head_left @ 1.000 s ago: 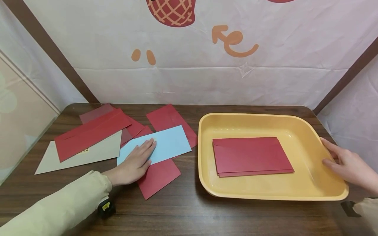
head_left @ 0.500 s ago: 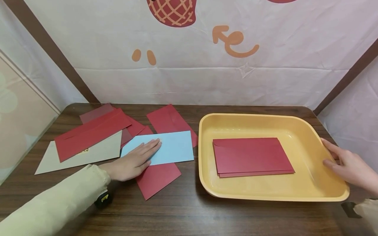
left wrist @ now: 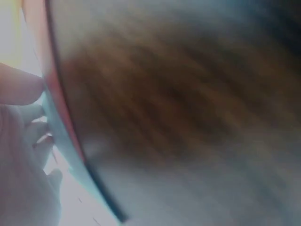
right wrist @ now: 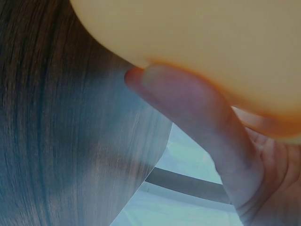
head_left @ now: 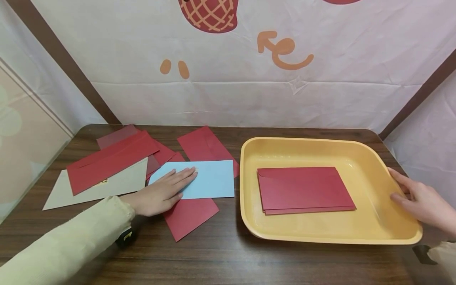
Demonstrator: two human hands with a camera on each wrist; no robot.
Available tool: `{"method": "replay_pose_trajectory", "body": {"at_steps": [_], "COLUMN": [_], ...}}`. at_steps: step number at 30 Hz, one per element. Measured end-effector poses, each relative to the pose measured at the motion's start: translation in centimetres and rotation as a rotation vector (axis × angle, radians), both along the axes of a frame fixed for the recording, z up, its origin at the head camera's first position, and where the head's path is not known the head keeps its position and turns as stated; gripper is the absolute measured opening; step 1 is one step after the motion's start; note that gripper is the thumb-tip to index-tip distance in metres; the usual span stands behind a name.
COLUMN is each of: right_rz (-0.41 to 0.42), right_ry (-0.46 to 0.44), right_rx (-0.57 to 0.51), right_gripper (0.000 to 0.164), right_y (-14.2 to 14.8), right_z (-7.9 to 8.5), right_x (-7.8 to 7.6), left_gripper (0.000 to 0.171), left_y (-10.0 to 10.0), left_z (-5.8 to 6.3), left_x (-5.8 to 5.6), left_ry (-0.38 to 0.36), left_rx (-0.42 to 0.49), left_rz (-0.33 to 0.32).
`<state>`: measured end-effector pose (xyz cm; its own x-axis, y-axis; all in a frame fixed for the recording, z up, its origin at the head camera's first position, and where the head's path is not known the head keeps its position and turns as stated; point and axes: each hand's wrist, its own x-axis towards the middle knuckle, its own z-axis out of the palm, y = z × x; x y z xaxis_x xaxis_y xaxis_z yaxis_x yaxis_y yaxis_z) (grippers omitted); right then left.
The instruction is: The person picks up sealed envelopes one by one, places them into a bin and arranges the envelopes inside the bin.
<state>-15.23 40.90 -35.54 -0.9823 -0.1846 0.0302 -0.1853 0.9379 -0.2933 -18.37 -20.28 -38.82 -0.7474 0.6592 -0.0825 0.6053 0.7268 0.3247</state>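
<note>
My left hand (head_left: 162, 194) lies flat on a light blue envelope (head_left: 213, 180), its fingers straight across the paper. Beneath the blue envelope, parts of red envelopes (head_left: 192, 215) stick out on the table. At the right, my right hand (head_left: 420, 200) grips the right rim of a yellow tray (head_left: 374, 233), the thumb inside and the other fingers mostly hidden behind the wall. The right wrist view shows the thumb (right wrist: 188, 99) against the tray's yellow wall (right wrist: 197, 33). In the tray lies a small stack of dark red envelopes (head_left: 306, 188).
To the left, a bright red envelope (head_left: 112, 162) overlaps a cream envelope (head_left: 96, 194), with further red ones behind. Another red envelope (head_left: 206, 144) lies near the table's back edge. A printed cloth (head_left: 228, 103) hangs behind the wooden table (head_left: 228, 261).
The blue envelope has turned clockwise and shifted slightly right under my left hand, which moved a little the same way. My right hand stays on the tray's rim.
</note>
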Motion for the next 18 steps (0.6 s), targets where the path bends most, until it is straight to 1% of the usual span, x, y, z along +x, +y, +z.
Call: {"method": "replay_pose_trajectory", "body": {"at_steps": [2, 4, 6, 9, 11, 12, 13, 15, 18], "right_rz": [0.003, 0.005, 0.007, 0.004, 0.001, -0.001, -0.001, -0.001, 0.003], "right_ry": [0.004, 0.004, 0.007, 0.01, 0.013, 0.012, 0.013, 0.01, 0.01], "right_rx": [0.005, 0.007, 0.004, -0.002, -0.003, -0.002, 0.0, 0.005, 0.008], "right_gripper": [0.066, 0.066, 0.066, 0.066, 0.066, 0.066, 0.066, 0.066, 0.066], "right_y": [0.0, 0.1, 0.1, 0.1, 0.1, 0.1, 0.0, 0.0, 0.0], "right_z": [0.0, 0.0, 0.0, -0.1, 0.0, 0.0, 0.0, 0.0, 0.1], "right_x": [0.0, 0.0, 0.0, 0.0, 0.0, 0.0, 0.0, 0.1, 0.1], "left_gripper": [0.062, 0.059, 0.057, 0.057, 0.06, 0.062, 0.065, 0.07, 0.077], "left_y": [0.4, 0.8, 1.3, 1.8, 1.9, 1.8, 1.7, 1.4, 1.2], "left_z": [0.3, 0.6, 0.9, 1.5, 1.8, 1.9, 2.0, 1.9, 1.5], "left_x": [0.2, 0.6, 1.0, 1.4, 1.5, 1.5, 1.5, 1.5, 1.7], "left_ry": [0.036, 0.089, 0.151, 0.217, 0.221, 0.215, 0.2, 0.179, 0.17], "left_rx": [0.005, 0.014, 0.023, 0.026, 0.01, -0.002, -0.014, -0.042, -0.084], "left_rz": [0.035, 0.099, 0.201, 0.386, 0.493, 0.533, 0.563, 0.593, 0.598]}}
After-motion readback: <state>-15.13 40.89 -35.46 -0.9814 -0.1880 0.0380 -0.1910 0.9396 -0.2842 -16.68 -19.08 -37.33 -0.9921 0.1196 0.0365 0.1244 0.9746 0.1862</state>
